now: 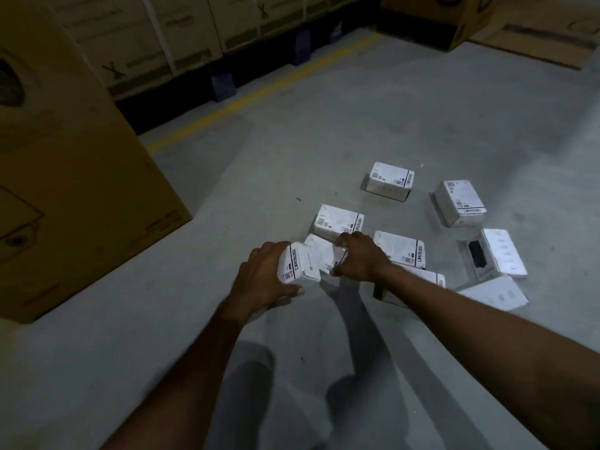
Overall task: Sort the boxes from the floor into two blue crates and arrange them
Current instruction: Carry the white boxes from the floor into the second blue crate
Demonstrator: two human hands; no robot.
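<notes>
Several small white product boxes lie scattered on the grey concrete floor (pixel 324 131). My left hand (pixel 263 280) grips one white box (pixel 298 266) by its side, lifted just off the floor. My right hand (pixel 360 258) holds a second white box (pixel 321 251) right beside it, fingers curled over its far edge. Further boxes lie behind and to the right: one (pixel 339 222) just beyond my hands, one (pixel 401 250) by my right wrist, one (pixel 391 180) farther back, one (pixel 459 203) at the right. No blue crate is in view.
A large brown carton (pixel 65 177) stands close on the left. Stacked cartons on pallets (pixel 181 43) line the back behind a yellow floor line (pixel 259 89). A flat box showing a black item (pixel 487 258) and another white box (pixel 493 292) lie at the right.
</notes>
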